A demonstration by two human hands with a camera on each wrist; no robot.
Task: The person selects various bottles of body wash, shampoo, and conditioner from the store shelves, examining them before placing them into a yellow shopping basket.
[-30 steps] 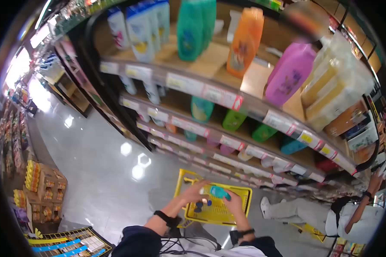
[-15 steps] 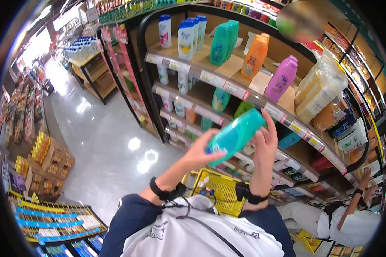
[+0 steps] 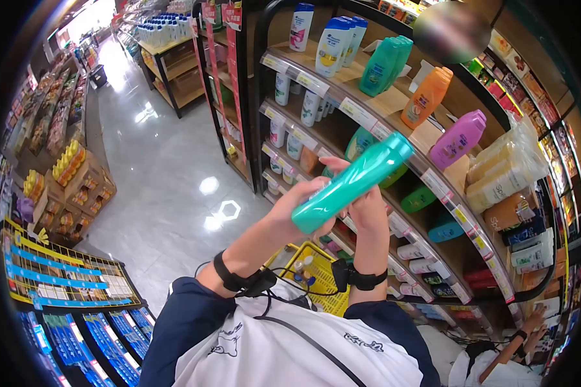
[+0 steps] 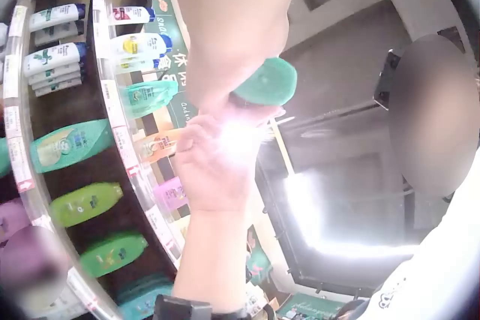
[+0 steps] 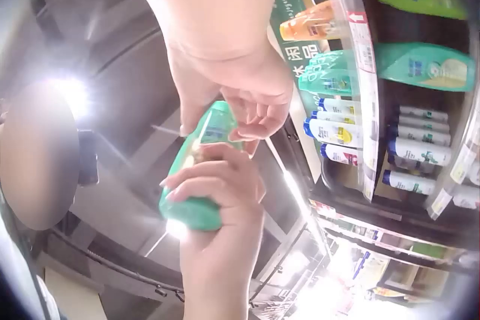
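A teal-green shampoo bottle (image 3: 352, 184) lies aslant in front of my chest, its cap end up and to the right. My left hand (image 3: 289, 209) grips its lower part; in the right wrist view the left fingers (image 5: 214, 174) are curled round the body. Close to the cap end, my right hand (image 3: 370, 213) holds it with curled fingers, partly hidden behind the bottle in the head view. The left wrist view shows mainly the bottle's rounded base (image 4: 270, 82). Below both hands is a yellow shopping basket (image 3: 326, 274) with small items inside.
Ahead stands a curved shelf unit (image 3: 368, 119) with teal bottles (image 3: 384, 64), an orange bottle (image 3: 426, 97) and a purple bottle (image 3: 457, 138). Stacked cartons (image 3: 87, 193) and a yellow wire rack (image 3: 64, 271) flank the aisle on the left. Another person (image 3: 497, 361) is at lower right.
The bottle, low over the basket a second ago, has been raised to chest height between both hands. Since half a second ago it has turned, showing a plain green side to the head view.
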